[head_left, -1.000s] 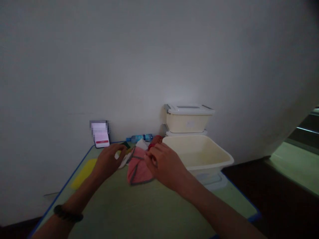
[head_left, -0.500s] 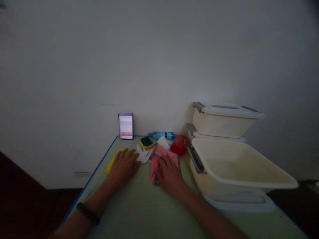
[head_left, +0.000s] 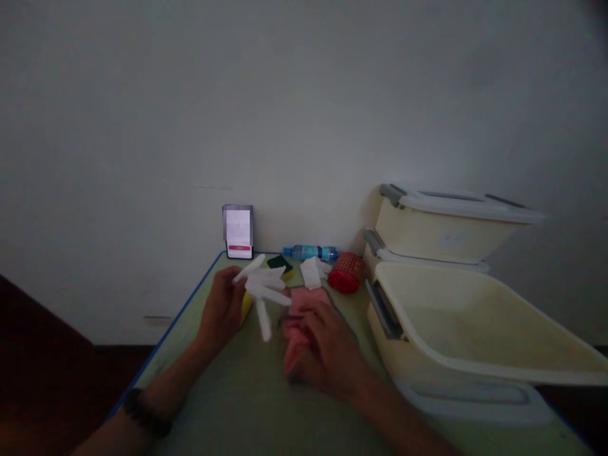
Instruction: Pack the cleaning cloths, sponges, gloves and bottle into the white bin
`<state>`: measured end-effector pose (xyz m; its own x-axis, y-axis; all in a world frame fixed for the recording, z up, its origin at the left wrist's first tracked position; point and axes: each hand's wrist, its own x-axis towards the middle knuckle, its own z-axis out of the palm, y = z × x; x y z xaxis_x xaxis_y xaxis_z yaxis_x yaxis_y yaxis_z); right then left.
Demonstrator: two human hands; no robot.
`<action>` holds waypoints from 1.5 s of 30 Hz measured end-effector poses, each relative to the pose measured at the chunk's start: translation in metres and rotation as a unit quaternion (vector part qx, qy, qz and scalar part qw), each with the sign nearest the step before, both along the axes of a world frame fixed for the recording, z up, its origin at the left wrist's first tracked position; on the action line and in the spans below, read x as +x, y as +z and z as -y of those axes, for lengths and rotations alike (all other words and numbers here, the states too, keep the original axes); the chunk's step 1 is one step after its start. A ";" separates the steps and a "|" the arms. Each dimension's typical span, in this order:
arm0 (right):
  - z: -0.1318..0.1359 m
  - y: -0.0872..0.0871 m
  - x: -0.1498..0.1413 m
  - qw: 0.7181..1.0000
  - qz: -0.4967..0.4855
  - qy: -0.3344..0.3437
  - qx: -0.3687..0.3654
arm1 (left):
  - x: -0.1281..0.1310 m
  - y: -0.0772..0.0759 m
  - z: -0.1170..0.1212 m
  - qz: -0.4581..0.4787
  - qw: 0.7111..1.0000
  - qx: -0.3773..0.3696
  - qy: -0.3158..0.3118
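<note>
My left hand [head_left: 222, 304] is closed on a limp white glove [head_left: 259, 285], whose thin fingers hang out to the right and downward. A yellow cloth or similar item [head_left: 246, 307] shows partly behind that hand. My right hand [head_left: 327, 345] has its fingers bent around a pink cloth [head_left: 304, 301] with a grey edge, bunched up on the table. Just beyond the cloth lies a folded white piece [head_left: 312, 272], perhaps another glove. A green and yellow sponge [head_left: 281, 265] sits behind the white glove.
A red patterned round container [head_left: 346, 273] lies on its side near a blue-labelled bottle [head_left: 311, 253]. On the right stand an open cream bin [head_left: 427, 354] and stacked lidded bins [head_left: 437, 231]. A phone [head_left: 239, 231] leans against the wall at the table's [head_left: 247, 392] back left.
My left hand has picked up the white glove, leaving the yellow item. My right hand, flat on the pink cloth before, has gripped and bunched it toward me. The view has shifted slightly.
</note>
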<state>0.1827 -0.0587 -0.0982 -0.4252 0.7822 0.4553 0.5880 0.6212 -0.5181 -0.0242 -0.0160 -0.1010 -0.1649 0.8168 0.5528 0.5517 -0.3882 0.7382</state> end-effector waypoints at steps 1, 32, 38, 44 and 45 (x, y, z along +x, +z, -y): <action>0.002 0.000 -0.002 0.999 0.027 0.019 -0.013 | 0.001 -0.001 -0.001 0.024 1.000 0.004 -0.008; -0.013 -0.022 -0.006 0.989 -0.058 -0.132 0.022 | -0.007 -0.015 -0.005 -0.319 0.948 -0.021 0.004; -0.011 -0.028 -0.004 0.987 0.076 -0.137 -0.035 | -0.006 -0.011 -0.002 -0.299 0.950 -0.025 -0.083; -0.012 -0.022 0.000 0.987 0.080 -0.127 -0.061 | 0.002 0.003 0.014 -0.314 0.918 -0.025 -0.241; -0.012 -0.021 0.000 0.987 0.077 -0.126 -0.061 | 0.003 0.004 0.015 -0.322 0.915 -0.024 -0.244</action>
<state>0.1828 -0.0468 -0.1197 -0.2672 0.9172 0.2956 0.7937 0.3835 -0.4723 -0.0211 -0.0313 -0.0969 0.5725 0.7323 0.3688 0.6479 -0.6797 0.3439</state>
